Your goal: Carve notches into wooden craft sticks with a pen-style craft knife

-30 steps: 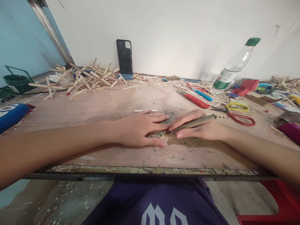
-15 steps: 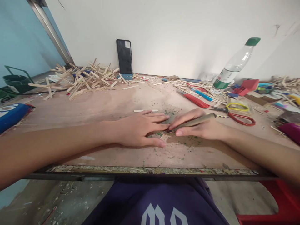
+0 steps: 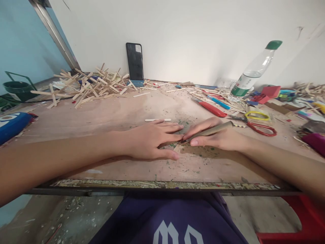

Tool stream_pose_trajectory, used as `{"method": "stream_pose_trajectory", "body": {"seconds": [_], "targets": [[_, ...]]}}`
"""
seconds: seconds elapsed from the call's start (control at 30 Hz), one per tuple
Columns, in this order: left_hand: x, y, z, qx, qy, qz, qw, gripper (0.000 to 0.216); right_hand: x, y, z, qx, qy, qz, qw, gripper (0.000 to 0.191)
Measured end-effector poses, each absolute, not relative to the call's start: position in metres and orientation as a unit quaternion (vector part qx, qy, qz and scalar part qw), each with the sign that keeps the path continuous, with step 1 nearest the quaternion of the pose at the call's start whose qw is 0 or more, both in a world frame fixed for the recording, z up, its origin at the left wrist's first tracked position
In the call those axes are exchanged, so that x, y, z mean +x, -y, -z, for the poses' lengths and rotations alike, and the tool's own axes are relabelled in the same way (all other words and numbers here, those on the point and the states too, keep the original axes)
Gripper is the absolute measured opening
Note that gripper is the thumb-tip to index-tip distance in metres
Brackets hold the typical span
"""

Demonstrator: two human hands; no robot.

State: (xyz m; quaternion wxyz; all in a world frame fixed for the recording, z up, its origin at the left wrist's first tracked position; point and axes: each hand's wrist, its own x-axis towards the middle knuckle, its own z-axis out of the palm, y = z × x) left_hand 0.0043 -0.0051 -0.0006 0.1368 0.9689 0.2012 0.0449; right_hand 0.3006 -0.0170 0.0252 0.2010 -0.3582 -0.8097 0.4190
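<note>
My left hand (image 3: 152,140) lies palm down on the wooden table (image 3: 106,118), fingers stretched out and pressing on a small wooden stick piece (image 3: 177,147) that peeks out beside the fingertips. My right hand (image 3: 218,137) is closed around an olive-coloured knife handle (image 3: 213,129), held like a pen, with its tip down at the stick just right of my left fingertips. A loose pale stick (image 3: 157,120) lies a little behind my hands.
A heap of wooden sticks (image 3: 88,84) covers the back left. A black phone (image 3: 134,61) leans on the wall. At the right are a red cutter (image 3: 212,109), scissors (image 3: 256,126), a plastic bottle (image 3: 254,71) and coloured clutter. A blue case (image 3: 12,123) lies far left.
My right hand has drawn slightly back and up with the knife; my left hand stays still.
</note>
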Motion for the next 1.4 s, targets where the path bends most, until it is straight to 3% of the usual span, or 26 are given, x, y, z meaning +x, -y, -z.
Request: {"method": "stream_pose_trajectory", "body": {"seconds": [1.4], "targets": [[0.0041, 0.0044, 0.0014, 0.969, -0.195, -0.053, 0.139, 0.082, 0.3015, 0.0172, -0.0257, -0.352, 0.810, -0.427, 0.194, 0.034]]}}
